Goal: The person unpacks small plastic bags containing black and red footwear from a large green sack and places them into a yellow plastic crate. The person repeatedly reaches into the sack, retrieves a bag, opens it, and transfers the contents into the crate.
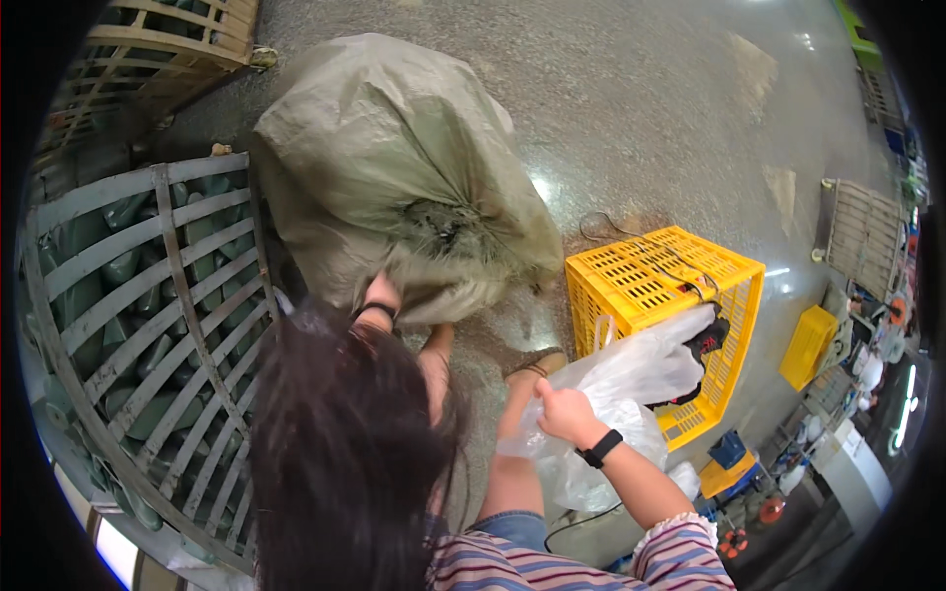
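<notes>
A large olive-grey woven sack (365,108), full and gathered at a frayed, bunched top, stands on the floor in front of me. My left hand (383,292), a dark band at its wrist, is against the near side of the sack; its fingers are lost in the folds. To the right, my right hand (572,415) wears a black wristband and is closed round a clear plastic bag (631,366). The bag hangs crumpled beside my bare knee and stretches to the opening of a yellow plastic crate (658,286).
At left, a metal-slatted cage (158,295) holds several green, smooth-looking pieces. A wooden slatted crate (148,59) stands far left. A dark cord lies over the yellow crate, with black-and-red things inside it. Another yellow crate (810,347) and a grey cart (863,236) are farther right. Dark hair covers the lower middle.
</notes>
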Available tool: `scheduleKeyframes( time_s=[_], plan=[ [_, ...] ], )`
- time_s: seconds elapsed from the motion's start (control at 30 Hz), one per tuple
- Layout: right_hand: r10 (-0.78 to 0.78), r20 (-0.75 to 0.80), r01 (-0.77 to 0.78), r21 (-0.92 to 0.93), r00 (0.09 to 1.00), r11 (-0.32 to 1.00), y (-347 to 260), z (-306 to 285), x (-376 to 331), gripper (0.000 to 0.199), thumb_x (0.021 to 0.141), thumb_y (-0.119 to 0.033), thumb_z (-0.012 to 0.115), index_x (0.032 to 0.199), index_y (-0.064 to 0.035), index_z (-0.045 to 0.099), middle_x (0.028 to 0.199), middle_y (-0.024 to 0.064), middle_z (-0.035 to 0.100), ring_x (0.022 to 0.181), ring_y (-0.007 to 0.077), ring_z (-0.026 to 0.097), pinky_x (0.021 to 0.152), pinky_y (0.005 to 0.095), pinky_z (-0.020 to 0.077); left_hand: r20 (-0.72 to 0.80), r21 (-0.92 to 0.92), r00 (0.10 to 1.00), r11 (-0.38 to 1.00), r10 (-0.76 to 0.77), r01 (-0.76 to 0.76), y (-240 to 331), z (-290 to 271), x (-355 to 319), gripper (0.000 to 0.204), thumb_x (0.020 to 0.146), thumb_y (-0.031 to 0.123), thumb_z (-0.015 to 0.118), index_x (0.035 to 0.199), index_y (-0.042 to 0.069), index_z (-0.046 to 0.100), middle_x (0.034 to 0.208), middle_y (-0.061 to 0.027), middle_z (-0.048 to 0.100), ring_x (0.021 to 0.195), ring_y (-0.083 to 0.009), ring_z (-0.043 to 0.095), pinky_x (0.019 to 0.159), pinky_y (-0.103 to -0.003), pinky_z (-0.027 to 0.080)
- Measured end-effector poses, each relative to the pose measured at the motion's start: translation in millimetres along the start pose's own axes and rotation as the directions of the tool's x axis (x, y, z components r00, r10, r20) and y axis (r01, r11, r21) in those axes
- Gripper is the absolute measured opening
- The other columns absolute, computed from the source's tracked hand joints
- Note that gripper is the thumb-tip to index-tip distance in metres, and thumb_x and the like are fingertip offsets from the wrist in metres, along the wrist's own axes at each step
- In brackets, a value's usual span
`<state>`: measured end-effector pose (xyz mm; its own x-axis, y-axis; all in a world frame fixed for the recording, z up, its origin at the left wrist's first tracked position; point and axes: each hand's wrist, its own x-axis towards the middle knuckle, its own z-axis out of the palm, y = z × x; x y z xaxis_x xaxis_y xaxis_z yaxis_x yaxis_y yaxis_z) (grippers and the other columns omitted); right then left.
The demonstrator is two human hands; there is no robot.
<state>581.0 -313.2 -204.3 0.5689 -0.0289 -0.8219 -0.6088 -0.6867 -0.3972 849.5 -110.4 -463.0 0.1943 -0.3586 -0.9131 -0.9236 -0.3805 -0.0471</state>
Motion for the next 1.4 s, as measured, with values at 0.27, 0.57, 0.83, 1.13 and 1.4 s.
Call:
scheduleKeyframes(
  time_s=[0.27,0.57,0.83,1.13,1.4],
  plan=[
    [0.049,0.022,-0.044,-0.187,0.999,0.981,-33.8,-14.8,114.8,0.046,0.073,-0.032,0.055,0.114,-0.0134,0.047,0.074,0.0175,0.064,0.069,0.0365,0.063,0.062,0.0472,0.0506,-0.088,-0.505,0.980,0.840,0.178,-0.199,-16.5,39.2,-98.4,0.016,0.082,0.013,0.048,0.093,0.011,0.059,0.090,-0.0056,0.063,0.085,-0.0249,0.060,0.092,-0.041,0.035],
    [-0.088,-0.005,0.085,-0.233,0.996,0.969,-73.0,-21.5,190.1,0.035,0.077,-0.025,0.053,0.109,-0.0116,0.052,0.079,0.0157,0.064,0.075,0.0354,0.063,0.066,0.0457,0.0505,-0.369,-0.291,0.901,0.949,-0.228,0.121,20.1,-2.7,36.9,0.028,0.082,0.019,0.051,0.108,0.012,0.058,0.111,-0.0093,0.057,0.108,-0.0386,0.050,0.082,-0.054,0.040],
    [-0.022,0.103,0.047,-0.244,0.994,0.969,-12.8,5.4,141.8,0.027,0.079,-0.026,0.052,0.100,-0.0102,0.058,0.082,0.0144,0.065,0.077,0.0338,0.063,0.068,0.0454,0.0505,-0.397,-0.320,0.728,0.828,-0.559,0.461,-131.0,149.3,-108.0,0.051,0.075,0.041,0.059,0.121,0.020,0.053,0.118,-0.0124,0.045,0.115,-0.0429,0.038,0.077,-0.058,0.041],
    [-0.049,0.085,0.066,-0.204,0.995,0.977,20.3,29.3,114.1,0.017,0.080,-0.021,0.052,0.090,-0.0136,0.063,0.078,0.0130,0.064,0.074,0.0329,0.062,0.066,0.0451,0.0496,-0.763,-0.242,0.644,0.950,-0.062,-0.196,-60.2,65.7,-46.4,0.030,0.083,0.025,0.051,0.109,0.015,0.060,0.111,-0.0111,0.052,0.106,-0.0310,0.046,0.078,-0.047,0.042],
    [-0.096,-0.030,0.093,-0.092,0.995,0.991,29.8,30.3,81.9,0.017,0.080,-0.020,0.052,0.089,-0.0132,0.064,0.076,0.0138,0.063,0.073,0.0336,0.062,0.065,0.0447,0.0497,-0.421,-0.006,0.903,0.996,-0.088,0.094,-47.8,95.2,-6.3,0.023,0.085,0.020,0.049,0.098,0.011,0.065,0.104,-0.0073,0.060,0.099,-0.0240,0.053,0.080,-0.038,0.043]
  ],
)
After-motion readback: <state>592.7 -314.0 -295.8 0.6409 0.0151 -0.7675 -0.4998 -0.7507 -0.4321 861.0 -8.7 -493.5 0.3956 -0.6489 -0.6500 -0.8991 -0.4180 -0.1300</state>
